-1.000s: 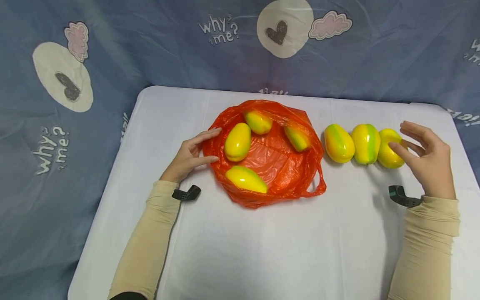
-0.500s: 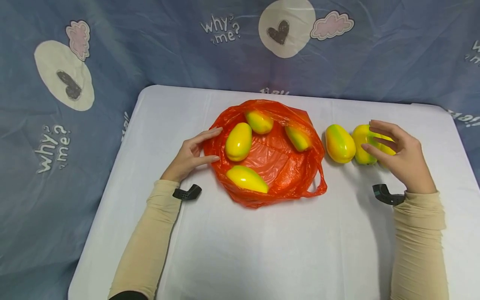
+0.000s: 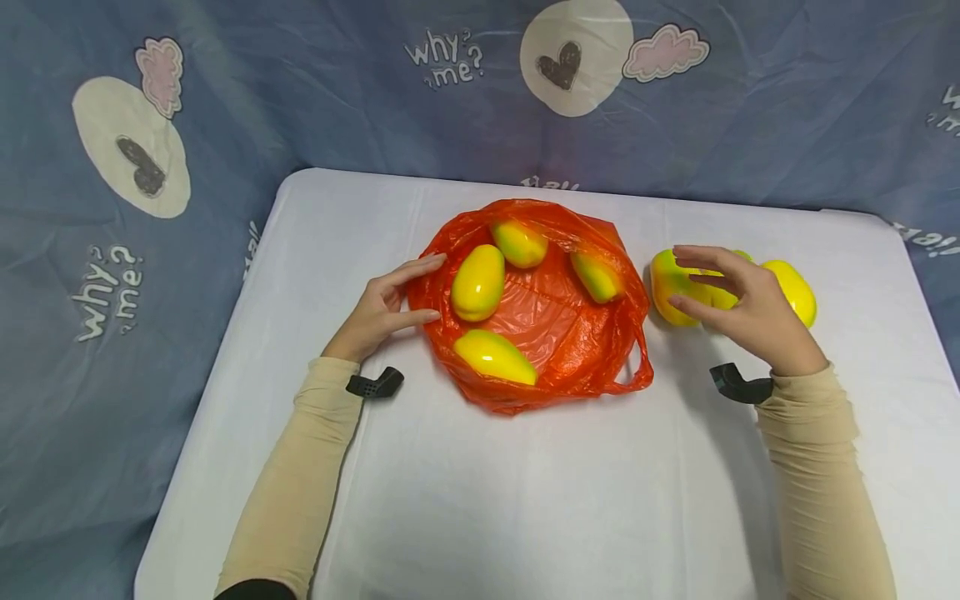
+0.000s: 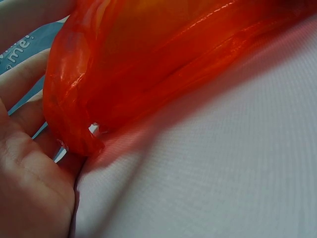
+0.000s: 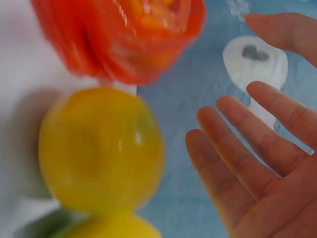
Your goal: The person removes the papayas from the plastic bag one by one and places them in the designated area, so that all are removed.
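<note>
A red plastic bag (image 3: 536, 304) lies with its mouth open at the middle of the table, holding several glossy yellow-green fruits (image 3: 478, 283) shaped like mangoes. My left hand (image 3: 378, 312) touches the bag's left side with thumb and fingers apart; in the left wrist view the fingers lie behind the red plastic (image 4: 69, 84). To the right of the bag stands a row of three more such fruits, the rightmost fruit (image 3: 795, 292) fully visible. Over that row hovers my right hand (image 3: 750, 308), fingers spread around air, partly covering the left fruit (image 3: 667, 304) and the middle one.
A white-covered table (image 3: 570, 500) carries everything. Behind it hangs a blue printed curtain (image 3: 337, 100). The bag's handle loop (image 3: 633, 375) sticks out toward the right front. A black wrist camera (image 3: 738, 385) sits on the right forearm, another (image 3: 375, 384) on the left.
My right hand has moved left along the row, from the rightmost fruit to over the left and middle ones. The fruits, bag and left hand keep their places.
</note>
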### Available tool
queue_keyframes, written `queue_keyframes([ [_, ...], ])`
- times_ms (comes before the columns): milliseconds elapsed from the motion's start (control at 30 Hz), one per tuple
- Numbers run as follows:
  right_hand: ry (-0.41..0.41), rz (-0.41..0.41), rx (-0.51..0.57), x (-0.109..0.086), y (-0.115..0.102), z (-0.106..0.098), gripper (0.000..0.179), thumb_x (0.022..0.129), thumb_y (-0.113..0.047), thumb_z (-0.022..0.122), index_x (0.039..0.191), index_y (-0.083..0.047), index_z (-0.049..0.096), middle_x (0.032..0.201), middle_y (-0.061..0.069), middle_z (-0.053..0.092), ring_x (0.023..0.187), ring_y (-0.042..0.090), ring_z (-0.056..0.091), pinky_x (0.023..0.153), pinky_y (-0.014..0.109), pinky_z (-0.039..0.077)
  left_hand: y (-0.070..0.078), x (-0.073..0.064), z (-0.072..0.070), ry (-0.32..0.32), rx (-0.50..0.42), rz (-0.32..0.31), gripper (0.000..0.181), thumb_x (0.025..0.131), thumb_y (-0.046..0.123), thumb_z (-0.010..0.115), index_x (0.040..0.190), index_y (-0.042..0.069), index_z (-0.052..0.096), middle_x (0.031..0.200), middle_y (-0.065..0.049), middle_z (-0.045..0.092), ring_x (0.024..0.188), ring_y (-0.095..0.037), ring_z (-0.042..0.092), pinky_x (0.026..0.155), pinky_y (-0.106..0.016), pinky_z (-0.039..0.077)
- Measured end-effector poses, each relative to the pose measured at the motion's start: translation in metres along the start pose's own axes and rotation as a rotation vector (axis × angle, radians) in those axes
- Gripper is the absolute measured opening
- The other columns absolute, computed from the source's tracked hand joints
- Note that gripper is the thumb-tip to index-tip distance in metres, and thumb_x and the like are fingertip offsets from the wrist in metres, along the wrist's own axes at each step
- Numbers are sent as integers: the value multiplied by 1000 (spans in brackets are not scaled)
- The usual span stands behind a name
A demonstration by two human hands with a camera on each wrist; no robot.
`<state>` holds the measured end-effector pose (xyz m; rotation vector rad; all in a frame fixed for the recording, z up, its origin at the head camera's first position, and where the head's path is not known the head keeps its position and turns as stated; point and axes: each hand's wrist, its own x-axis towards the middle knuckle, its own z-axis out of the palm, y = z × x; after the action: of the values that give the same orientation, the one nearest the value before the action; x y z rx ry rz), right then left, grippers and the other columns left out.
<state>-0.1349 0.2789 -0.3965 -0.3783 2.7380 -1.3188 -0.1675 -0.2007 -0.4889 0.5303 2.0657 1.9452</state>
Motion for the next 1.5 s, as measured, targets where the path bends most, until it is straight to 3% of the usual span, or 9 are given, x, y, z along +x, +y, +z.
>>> queue_keyframes([
  [267, -128, -90, -25, 12, -17, 22, 55, 89, -9, 81, 140, -13, 62, 139, 6, 65, 122, 13, 64, 103, 11, 50, -1, 0, -1, 2, -8, 9, 68, 86, -2, 78, 149, 6, 55, 160, -2, 50, 155, -15, 33, 129, -22, 26],
  [500, -175, -141, -53, 19, -29, 34, 57, 86, -10, 84, 139, -11, 63, 138, 7, 66, 119, 26, 68, 101, 49, 58, -1, 1, 0, 6, -27, -12, 68, 86, -3, 77, 149, 5, 53, 160, -4, 49, 156, -14, 32, 132, -32, 21],
  [567, -182, -147, -61, 20, -32, 37, 57, 86, -11, 84, 139, -11, 63, 138, 7, 66, 119, 26, 67, 101, 53, 57, -1, 1, 0, 7, -26, -12, 67, 86, -3, 77, 149, 4, 54, 160, -5, 49, 155, -14, 32, 133, -34, 21],
  [733, -213, -184, -95, 24, -36, 44, 58, 85, -11, 85, 139, -10, 63, 135, 6, 69, 120, 23, 66, 101, 34, 59, 0, 1, 0, 8, -19, -12, 67, 86, -2, 77, 149, 5, 54, 159, -2, 50, 155, -13, 32, 133, -35, 21],
  [800, -231, -212, -93, 26, -38, 48, 58, 85, -10, 85, 139, -8, 63, 134, 7, 69, 120, 23, 67, 100, 33, 59, 0, 1, 0, 6, -19, -13, 67, 86, -2, 77, 149, 5, 54, 159, -2, 50, 155, -13, 32, 133, -35, 21],
  [1000, -309, -212, -85, 32, -44, 62, 60, 86, -13, 84, 141, -12, 60, 136, 10, 68, 123, 29, 66, 104, 49, 57, -1, 1, -1, 3, -16, -7, 67, 85, -2, 77, 148, 6, 55, 159, -2, 51, 155, -15, 32, 133, -37, 21],
  [1500, -441, -241, -117, 45, -59, 92, 60, 89, -22, 82, 142, -9, 59, 141, 9, 65, 131, 26, 60, 110, 49, 53, -1, 1, -3, 3, -15, -18, 67, 85, 0, 79, 148, 8, 56, 160, 0, 50, 155, -13, 33, 133, -39, 21],
])
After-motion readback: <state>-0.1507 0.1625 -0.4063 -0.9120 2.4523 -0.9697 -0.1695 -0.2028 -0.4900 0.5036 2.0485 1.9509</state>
